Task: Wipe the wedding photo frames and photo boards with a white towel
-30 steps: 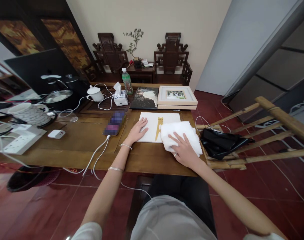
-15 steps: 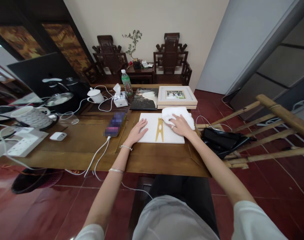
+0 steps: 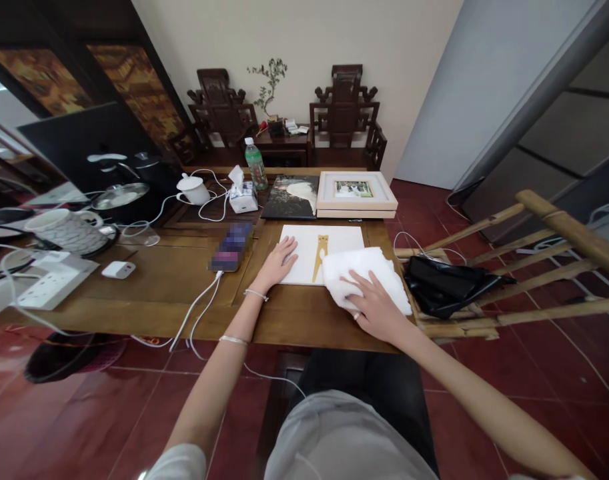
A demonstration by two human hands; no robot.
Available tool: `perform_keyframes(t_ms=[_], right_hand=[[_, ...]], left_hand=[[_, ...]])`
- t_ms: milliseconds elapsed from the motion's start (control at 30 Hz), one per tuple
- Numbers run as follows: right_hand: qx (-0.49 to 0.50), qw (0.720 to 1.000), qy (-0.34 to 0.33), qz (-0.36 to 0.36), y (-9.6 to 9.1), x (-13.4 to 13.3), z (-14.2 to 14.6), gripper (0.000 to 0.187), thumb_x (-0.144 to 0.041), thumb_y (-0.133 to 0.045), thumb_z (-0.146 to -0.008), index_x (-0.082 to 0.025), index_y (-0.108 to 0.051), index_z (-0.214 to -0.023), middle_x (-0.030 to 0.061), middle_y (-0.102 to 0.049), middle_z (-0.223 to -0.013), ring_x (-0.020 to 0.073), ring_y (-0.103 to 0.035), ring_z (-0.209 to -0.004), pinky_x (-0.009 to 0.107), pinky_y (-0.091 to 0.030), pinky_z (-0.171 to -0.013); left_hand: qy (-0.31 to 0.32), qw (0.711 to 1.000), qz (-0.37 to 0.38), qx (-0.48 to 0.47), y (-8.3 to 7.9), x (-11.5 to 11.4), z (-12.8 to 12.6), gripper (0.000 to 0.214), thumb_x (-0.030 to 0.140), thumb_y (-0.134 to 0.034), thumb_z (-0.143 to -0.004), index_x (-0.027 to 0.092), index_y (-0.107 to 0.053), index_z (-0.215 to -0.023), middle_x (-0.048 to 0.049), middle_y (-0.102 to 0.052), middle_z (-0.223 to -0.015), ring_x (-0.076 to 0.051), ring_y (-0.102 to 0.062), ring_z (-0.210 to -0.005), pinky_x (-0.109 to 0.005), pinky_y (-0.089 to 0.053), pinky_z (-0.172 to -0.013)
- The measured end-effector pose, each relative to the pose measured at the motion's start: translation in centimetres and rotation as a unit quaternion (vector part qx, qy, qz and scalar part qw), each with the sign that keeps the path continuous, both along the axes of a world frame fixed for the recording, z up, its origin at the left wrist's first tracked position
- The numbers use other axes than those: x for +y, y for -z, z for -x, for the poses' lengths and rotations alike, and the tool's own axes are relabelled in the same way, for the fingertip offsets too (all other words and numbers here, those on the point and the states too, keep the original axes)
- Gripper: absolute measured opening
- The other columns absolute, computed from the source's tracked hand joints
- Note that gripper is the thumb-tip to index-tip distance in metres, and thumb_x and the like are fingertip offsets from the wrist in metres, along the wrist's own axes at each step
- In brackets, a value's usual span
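Note:
A white board (image 3: 309,250) with a gold figure on it lies flat on the wooden table (image 3: 149,293). My left hand (image 3: 279,261) rests open and flat on the board's left edge. A folded white cloth (image 3: 367,273) covers the board's near right corner. My right hand (image 3: 374,308) presses down on the cloth with its fingers stretched out.
Behind the board lie a dark picture (image 3: 291,197) and a light wooden photo frame (image 3: 355,193). A phone (image 3: 231,245) on a white cable, a tissue box (image 3: 243,197), a bottle (image 3: 256,165), a teapot (image 3: 193,189) and power strips (image 3: 44,283) fill the left. A bamboo chair (image 3: 509,267) with a black bag (image 3: 449,283) stands right.
My right hand slid the cloth from the board's near right corner to its far right corner, then pulled it back toward me. My left hand has stayed on the board.

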State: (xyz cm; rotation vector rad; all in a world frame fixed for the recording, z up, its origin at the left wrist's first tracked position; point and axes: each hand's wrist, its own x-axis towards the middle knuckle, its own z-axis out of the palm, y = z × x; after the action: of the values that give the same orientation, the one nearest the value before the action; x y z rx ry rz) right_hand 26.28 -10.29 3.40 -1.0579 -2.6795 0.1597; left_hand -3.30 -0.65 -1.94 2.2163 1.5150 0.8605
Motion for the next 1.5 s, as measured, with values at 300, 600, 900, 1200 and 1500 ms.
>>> perform_keyframes(t_ms=[300,600,900,1200,1500], right_hand=[[-0.012,0.999,0.033,0.011,-0.1,7.2,1.0,0.033,-0.016,-0.048,-0.084,-0.015,-0.064,-0.113,0.0169,-0.048,-0.139,0.0305,-0.031,-0.137,0.059,-0.019,-0.109],[-0.02,0.996,0.078,-0.025,0.5,11.2,2.0,0.035,-0.023,-0.041,-0.092,-0.013,-0.061,-0.119,0.0173,-0.048,-0.138,0.0329,-0.027,-0.137,0.063,-0.019,-0.106],[-0.037,0.999,0.003,0.002,-0.1,0.2,0.3,0.034,-0.009,-0.051,-0.074,-0.017,-0.068,-0.103,0.0129,-0.044,-0.143,0.036,-0.024,-0.138,0.065,-0.016,-0.108],[-0.013,0.999,0.023,0.032,-0.4,6.7,1.5,0.039,-0.012,-0.043,-0.082,-0.014,-0.061,-0.117,0.0161,-0.05,-0.137,0.0318,-0.028,-0.138,0.062,-0.019,-0.108],[-0.037,0.995,0.089,0.008,0.0,11.1,6.3,0.048,-0.008,-0.04,-0.081,-0.014,-0.055,-0.125,0.014,-0.033,-0.149,0.0378,-0.02,-0.139,0.068,-0.017,-0.104]], left_hand=[[0.016,1.0,0.003,-0.025,0.3,0.2,0.2,0.054,0.047,-0.041,-0.09,0.017,-0.05,-0.134,-0.0102,-0.04,-0.146,-0.024,-0.027,-0.14,-0.047,-0.019,-0.115],[0.015,0.999,0.009,-0.035,0.2,0.1,0.3,0.056,0.048,-0.042,-0.09,0.013,-0.05,-0.133,-0.0122,-0.041,-0.145,-0.024,-0.028,-0.14,-0.045,-0.019,-0.116],[0.01,0.999,0.002,-0.034,0.3,0.1,0.2,0.053,0.046,-0.043,-0.09,0.017,-0.051,-0.133,-0.0097,-0.042,-0.145,-0.024,-0.029,-0.139,-0.046,-0.02,-0.116],[0.014,1.0,0.0,-0.02,0.4,0.2,0.4,0.054,0.047,-0.044,-0.089,0.019,-0.049,-0.135,-0.0083,-0.04,-0.146,-0.024,-0.027,-0.14,-0.047,-0.021,-0.115],[0.017,1.0,0.005,-0.023,0.5,0.3,0.4,0.053,0.046,-0.043,-0.09,0.019,-0.049,-0.134,-0.0089,-0.04,-0.147,-0.024,-0.026,-0.14,-0.047,-0.02,-0.115]])
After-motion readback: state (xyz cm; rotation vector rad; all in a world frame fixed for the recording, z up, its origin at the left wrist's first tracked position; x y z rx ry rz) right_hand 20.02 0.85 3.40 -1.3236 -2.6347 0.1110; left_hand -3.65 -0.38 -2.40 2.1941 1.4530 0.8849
